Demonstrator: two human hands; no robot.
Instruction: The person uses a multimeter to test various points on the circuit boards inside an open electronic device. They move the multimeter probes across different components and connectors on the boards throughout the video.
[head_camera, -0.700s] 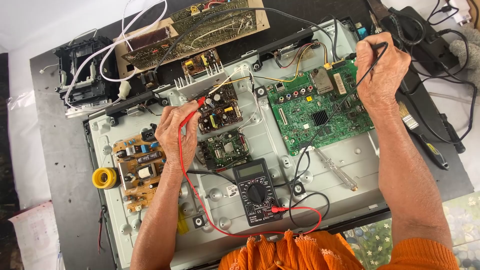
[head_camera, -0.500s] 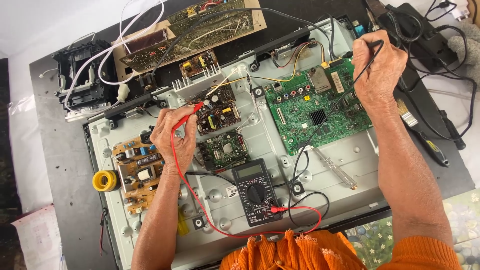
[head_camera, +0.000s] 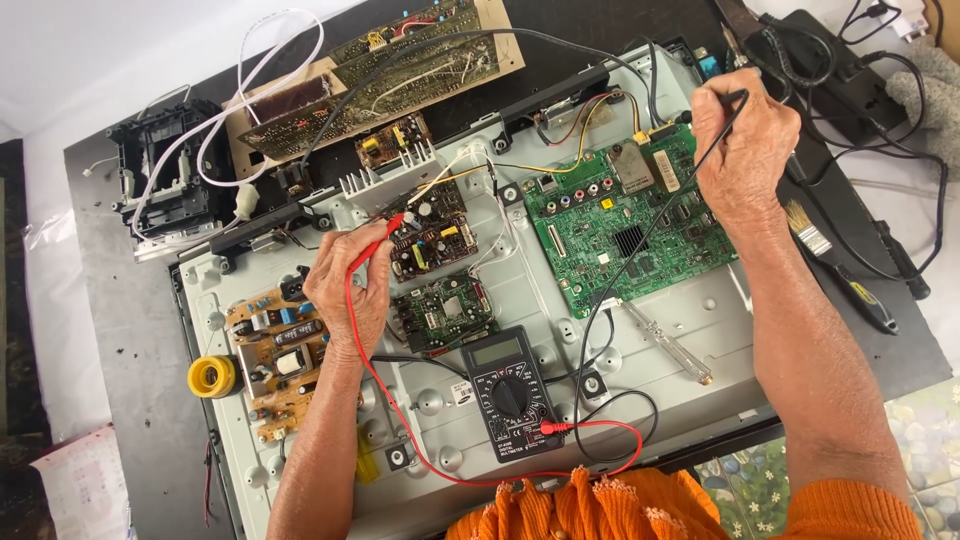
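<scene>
My left hand (head_camera: 348, 288) grips a red test probe (head_camera: 385, 230), its tip touching a small dark circuit board (head_camera: 432, 238) near the middle of an opened grey metal chassis (head_camera: 680, 345). My right hand (head_camera: 742, 150) pinches a black test probe (head_camera: 728, 102) above the upper right corner of a large green circuit board (head_camera: 620, 235). Red and black leads run down to a black multimeter (head_camera: 508, 392) lying on the chassis near me. Another small green board (head_camera: 445, 312) sits just above the meter.
A brown power board (head_camera: 280, 350) and a yellow tape roll (head_camera: 211, 376) lie at the left. A long brown board (head_camera: 380, 70) and a black plastic frame (head_camera: 165, 180) sit at the back. A brush (head_camera: 835, 262) and a screwdriver (head_camera: 668, 342) lie at the right.
Both hands hold almost the same places; the left hand with the red probe has shifted slightly along the small dark board.
</scene>
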